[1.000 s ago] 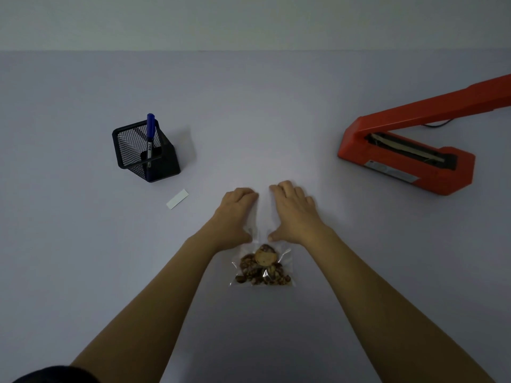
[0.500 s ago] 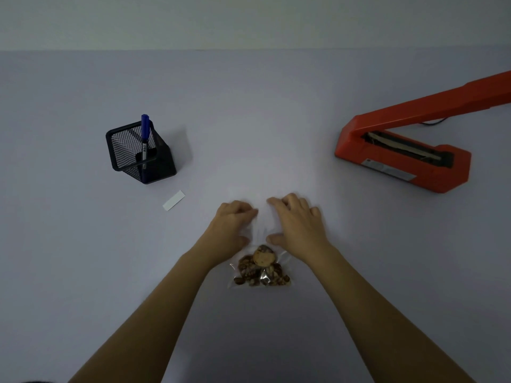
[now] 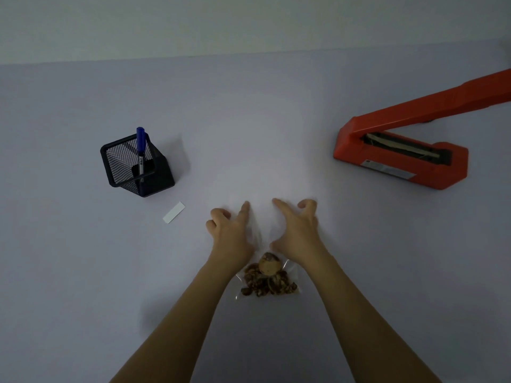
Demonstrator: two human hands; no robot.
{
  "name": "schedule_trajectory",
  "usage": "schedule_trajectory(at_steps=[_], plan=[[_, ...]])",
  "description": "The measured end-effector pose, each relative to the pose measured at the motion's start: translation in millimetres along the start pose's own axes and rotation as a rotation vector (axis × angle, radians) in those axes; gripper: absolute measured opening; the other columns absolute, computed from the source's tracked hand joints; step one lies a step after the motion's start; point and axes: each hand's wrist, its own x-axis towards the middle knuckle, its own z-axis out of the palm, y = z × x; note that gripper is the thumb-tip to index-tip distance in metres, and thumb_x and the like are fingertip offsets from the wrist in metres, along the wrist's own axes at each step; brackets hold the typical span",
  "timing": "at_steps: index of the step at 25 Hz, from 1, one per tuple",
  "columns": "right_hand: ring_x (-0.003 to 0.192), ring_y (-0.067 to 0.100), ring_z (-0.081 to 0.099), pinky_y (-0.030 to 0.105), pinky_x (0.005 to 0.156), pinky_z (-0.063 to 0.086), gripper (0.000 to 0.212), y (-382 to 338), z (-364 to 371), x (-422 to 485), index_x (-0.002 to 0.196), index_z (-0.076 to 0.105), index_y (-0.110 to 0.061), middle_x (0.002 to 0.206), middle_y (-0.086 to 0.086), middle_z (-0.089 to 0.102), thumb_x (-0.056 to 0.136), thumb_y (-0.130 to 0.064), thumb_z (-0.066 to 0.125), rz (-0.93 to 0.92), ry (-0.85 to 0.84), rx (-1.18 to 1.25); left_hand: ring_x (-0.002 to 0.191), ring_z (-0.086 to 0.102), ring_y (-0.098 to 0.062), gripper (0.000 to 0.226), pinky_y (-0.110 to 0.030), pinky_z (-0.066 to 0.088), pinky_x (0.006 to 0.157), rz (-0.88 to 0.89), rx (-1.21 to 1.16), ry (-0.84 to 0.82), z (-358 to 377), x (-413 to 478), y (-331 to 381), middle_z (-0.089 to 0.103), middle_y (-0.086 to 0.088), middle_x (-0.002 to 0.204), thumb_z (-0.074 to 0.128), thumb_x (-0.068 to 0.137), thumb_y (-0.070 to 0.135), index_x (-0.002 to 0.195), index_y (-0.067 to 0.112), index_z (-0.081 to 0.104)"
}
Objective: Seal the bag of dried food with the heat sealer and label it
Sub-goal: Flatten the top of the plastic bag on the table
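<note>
Mouth of bag (image 3: 269,280) between left hand (image 3: 231,234), right hand (image 3: 298,230); fingers half-curled, grip unclear; heat sealer (image 3: 401,161) far right of bag, right hand nearer

Both forearms converge toward the far side. The left hand (image 3: 231,233) and right hand (image 3: 297,230) lie palm-down, index fingers extended, outer fingers curled.
</note>
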Motion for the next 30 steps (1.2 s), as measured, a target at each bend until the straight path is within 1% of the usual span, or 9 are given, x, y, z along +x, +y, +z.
schedule_trajectory(at_steps=[3,5,10,13,15,18,21,25,30], plan=[[0.118,0.023,0.033,0.016,0.089,0.033,0.085,2.6,1.3,-1.4,0.139,0.035,-0.033,0.136,0.003,0.009,0.070,0.000,0.072,0.006,0.020,0.074,0.112,0.028,-0.028,0.084,-0.019,0.029,0.086,0.047,-0.025,-0.001,1.4,1.3,0.1,0.016,-0.012,0.127,0.063,0.079,0.006,0.145,0.026,0.016],[0.106,0.017,0.041,0.014,0.085,0.037,0.087,3.1,2.9,-2.6,0.140,0.034,-0.030,0.133,0.001,0.012,0.070,0.004,0.071,-0.004,0.024,0.101,0.112,0.033,-0.025,0.088,-0.017,0.030,0.088,0.086,-0.051,-0.023,1.1,3.1,-4.1,0.018,-0.011,0.126,0.066,0.079,0.008,0.147,0.023,0.013],[0.092,0.014,0.047,0.020,0.079,0.043,0.086,5.7,4.0,-2.9,0.142,0.031,-0.026,0.119,0.001,0.036,0.071,0.004,0.068,-0.081,0.008,0.153,0.105,0.038,-0.018,0.090,-0.017,0.033,0.086,0.267,-0.068,-0.013,1.7,5.9,-16.1,0.034,-0.003,0.114,0.068,0.076,0.008,0.148,0.018,0.015],[0.093,0.011,0.053,0.020,0.079,0.046,0.078,14.7,0.4,-6.0,0.135,0.043,-0.028,0.104,-0.003,0.050,0.068,0.001,0.071,-0.135,0.035,0.240,0.095,0.038,-0.008,0.089,-0.005,0.035,0.081,0.387,-0.113,0.005,3.0,1.4,-21.8,0.032,0.003,0.107,0.066,0.076,0.001,0.147,0.018,0.016],[0.086,0.015,0.062,0.019,0.075,0.052,0.066,24.8,-8.0,-7.7,0.123,0.054,-0.030,0.090,-0.002,0.056,0.068,0.002,0.072,-0.139,0.045,0.415,0.094,0.048,-0.004,0.087,0.000,0.041,0.080,0.377,-0.221,-0.009,2.5,-2.6,-18.6,0.033,0.005,0.108,0.061,0.080,-0.004,0.144,0.030,0.013],[0.078,0.008,0.067,0.016,0.070,0.053,0.052,44.2,-27.0,-8.7,0.115,0.060,-0.028,0.087,0.003,0.058,0.075,0.004,0.071,-0.132,0.002,0.665,0.089,0.061,-0.002,0.083,-0.003,0.047,0.074,0.335,-0.353,-0.024,0.4,-3.7,-1.4,0.041,0.008,0.108,0.061,0.083,-0.002,0.135,0.045,0.017],[0.085,0.013,0.067,0.020,0.074,0.054,0.050,71.3,-54.1,-11.7,0.117,0.060,-0.029,0.100,0.000,0.058,0.078,0.003,0.069,-0.150,-0.029,0.706,0.083,0.067,-0.002,0.080,-0.010,0.051,0.076,0.316,-0.418,-0.096,0.0,-5.7,30.3,0.062,0.007,0.101,0.068,0.082,0.007,0.130,0.053,0.025],[0.090,0.015,0.068,0.022,0.078,0.054,0.049,104.6,-101.0,-15.7,0.116,0.057,-0.029,0.108,-0.001,0.060,0.081,0.004,0.066,-0.193,-0.033,0.746,0.089,0.069,-0.010,0.079,-0.023,0.053,0.086,0.305,-0.570,-0.181,8.9,-0.1,72.9,0.072,-0.004,0.090,0.066,0.081,0.001,0.134,0.046,0.030],[0.091,0.015,0.069,0.025,0.077,0.054,0.033,145.7,-148.2,-23.3,0.095,0.061,-0.024,0.103,0.003,0.066,0.079,0.004,0.067,-0.217,0.051,0.774,0.088,0.070,-0.020,0.093,-0.026,0.055,0.084,0.269,-0.844,-0.166,39.3,-0.4,130.3,0.072,-0.013,0.091,0.066,0.080,-0.003,0.139,0.045,0.012]])
